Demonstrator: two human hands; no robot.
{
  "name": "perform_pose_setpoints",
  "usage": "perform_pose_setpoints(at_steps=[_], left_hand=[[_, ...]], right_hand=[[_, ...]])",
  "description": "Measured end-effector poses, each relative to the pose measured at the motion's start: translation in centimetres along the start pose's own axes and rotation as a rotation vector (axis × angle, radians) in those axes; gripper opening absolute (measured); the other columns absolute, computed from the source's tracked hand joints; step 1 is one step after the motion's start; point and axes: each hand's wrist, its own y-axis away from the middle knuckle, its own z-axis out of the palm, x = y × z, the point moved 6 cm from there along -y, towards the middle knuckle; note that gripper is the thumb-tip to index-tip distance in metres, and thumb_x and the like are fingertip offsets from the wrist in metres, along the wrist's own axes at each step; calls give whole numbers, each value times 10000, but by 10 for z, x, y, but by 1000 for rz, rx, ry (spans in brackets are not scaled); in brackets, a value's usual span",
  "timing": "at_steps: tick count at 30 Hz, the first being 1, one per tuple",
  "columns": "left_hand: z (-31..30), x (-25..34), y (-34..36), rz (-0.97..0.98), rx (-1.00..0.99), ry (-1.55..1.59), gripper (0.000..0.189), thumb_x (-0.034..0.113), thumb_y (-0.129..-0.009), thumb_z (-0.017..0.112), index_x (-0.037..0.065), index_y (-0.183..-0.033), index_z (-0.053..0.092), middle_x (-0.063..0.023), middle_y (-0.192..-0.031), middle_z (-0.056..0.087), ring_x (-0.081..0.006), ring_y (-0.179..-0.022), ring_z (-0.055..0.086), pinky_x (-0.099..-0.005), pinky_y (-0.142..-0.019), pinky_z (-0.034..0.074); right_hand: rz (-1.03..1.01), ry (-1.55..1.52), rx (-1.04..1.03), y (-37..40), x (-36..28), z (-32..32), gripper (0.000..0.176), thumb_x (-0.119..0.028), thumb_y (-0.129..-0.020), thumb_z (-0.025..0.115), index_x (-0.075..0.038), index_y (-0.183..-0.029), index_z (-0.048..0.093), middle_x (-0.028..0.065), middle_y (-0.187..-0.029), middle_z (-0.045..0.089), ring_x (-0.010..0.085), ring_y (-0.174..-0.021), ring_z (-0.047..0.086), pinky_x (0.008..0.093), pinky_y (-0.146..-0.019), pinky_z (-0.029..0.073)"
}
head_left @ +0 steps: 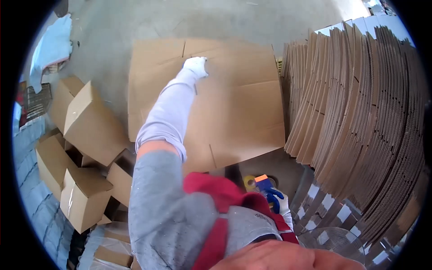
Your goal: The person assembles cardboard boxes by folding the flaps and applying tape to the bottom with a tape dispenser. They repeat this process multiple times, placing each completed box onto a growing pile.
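A large flat cardboard sheet (243, 108), creased and slotted, spreads out in front of me. My left hand (195, 67), in a white glove, is on its upper middle part with the fingers curled at the board. Close to my body on the right, my right hand (275, 198), in a blue and white glove, is closed around a blue and orange tape dispenser (262, 181). A yellowish tape roll (249, 182) shows beside the dispenser. Part of the right hand is hidden by the dispenser and my clothing.
Tall rows of folded cardboard (355, 103) stand along the right. Formed boxes (96, 121) are heaped at the left, near light blue stacked material (38, 189). A round wire fan guard (333, 240) is at the lower right. Grey floor (180, 18) lies beyond the sheet.
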Motion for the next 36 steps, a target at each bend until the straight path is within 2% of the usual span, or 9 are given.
perform_pose_setpoints(at_steps=[5, 8, 11, 14, 22, 27, 29, 32, 36], left_hand=[[-99, 3, 62, 201, 21, -23, 575, 421, -561, 787, 44, -979, 668, -174, -997, 667, -309, -923, 639, -396, -823, 509], [-138, 40, 152, 240, 105, -143, 884, 377, -531, 830, 158, -1314, 483, -160, -1161, 582, -323, -1044, 580, -395, -893, 480], [-163, 66, 243, 81, 66, -67, 834, 322, -559, 821, 180, -1309, 485, -131, -1164, 539, -338, -1027, 566, -414, -873, 481], [-179, 122, 323, 368, 259, -101, 652, 212, -678, 747, 165, -1279, 500, -134, -1120, 520, -333, -933, 582, -410, -790, 496], [-190, 184, 489, 628, 631, -357, 330, 112, -740, 618, 139, -1067, 586, -135, -922, 555, -316, -799, 604, -432, -677, 490], [-146, 77, 455, 246, 818, -284, 283, 150, -655, 722, 132, -928, 646, -176, -1300, 451, -373, -1236, 396, -575, -1074, 218], [-152, 99, 453, 248, 792, -280, 299, 169, -649, 734, 127, -933, 650, -171, -1316, 437, -366, -1251, 387, -582, -1086, 192], [-154, 117, 446, 240, 786, -341, 350, 208, -618, 760, 127, -943, 657, -144, -1267, 485, -331, -1238, 412, -573, -1084, 195], [-142, 139, 428, 348, 686, -234, 269, 220, -627, 737, 146, -873, 656, -60, -882, 619, -240, -882, 604, -399, -803, 445]], right_hand=[[-519, -87, 49, -2, -101, -41, 322, 8, -780, 562, 40, -1093, 630, 116, -1070, 630, 196, -972, 601, 312, -878, 476], [-887, -177, 131, 8, -174, -94, 302, -11, -779, 549, 16, -1066, 639, 125, -1102, 610, 251, -1083, 550, 371, -973, 418], [-1376, -55, 283, 84, -264, -118, 309, -79, -824, 503, 25, -1101, 596, 178, -1190, 568, 314, -1157, 505, 431, -1024, 357], [-1717, 55, 363, 153, -326, -130, 321, -90, -834, 482, 19, -1116, 589, 193, -1192, 566, 339, -1163, 505, 441, -1025, 347], [-1657, 153, -95, 208, -419, -119, 315, 14, -820, 496, 67, -1105, 621, 139, -1130, 602, 181, -1015, 588, 236, -842, 451], [-1553, 421, -400, 109, -457, 0, 286, -36, -834, 553, 4, -1101, 648, 101, -1054, 659, 149, -966, 607, 270, -858, 467], [-1794, 651, -133, 102, -460, 71, 243, -210, -841, 597, -146, -1057, 688, 101, -958, 681, 205, -875, 657, 319, -815, 490], [-1636, 1174, -76, 126, -442, 181, 448, -538, -834, 524, -123, -890, 683, 135, -976, 658, 265, -877, 645, 382, -735, 494], [-1444, 1657, 100, 117, -425, 254, 484, -515, -839, 496, -106, -1010, 691, 141, -1029, 663, 300, -957, 643, 414, -790, 518]])
